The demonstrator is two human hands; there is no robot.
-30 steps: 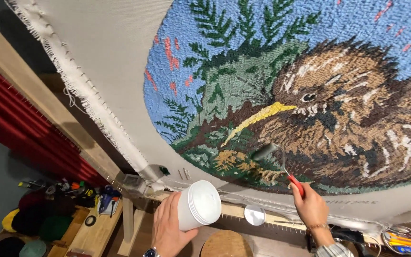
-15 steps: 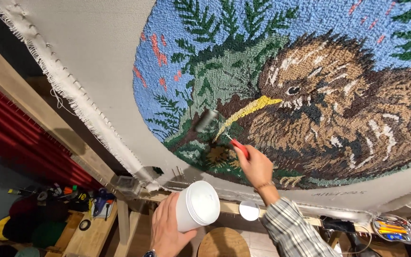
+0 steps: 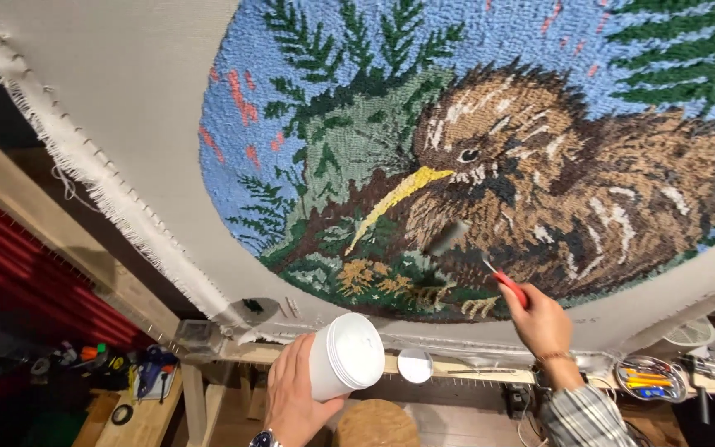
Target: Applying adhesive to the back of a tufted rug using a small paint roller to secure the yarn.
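I see a big rug (image 3: 490,149) with a picture on it. The bird (image 3: 573,199) is brown, with tan, white and black streaks, a dark eye and a long yellow beak (image 3: 395,203). Behind it the sky is light blue with small pink-red flecks. The fern leaves are dark green, and there is a paler green patch by the beak. The ground under the bird is dark brown with green and gold tufts. The cloth (image 3: 126,108) around the picture is plain cream with a frayed white edge. My left hand (image 3: 295,401) holds a white cup (image 3: 345,356). My right hand (image 3: 544,319) holds a brush (image 3: 477,257) with a red handle; its blurry tip looks grey, I think. My sleeve (image 3: 585,418) is grey and white plaid.
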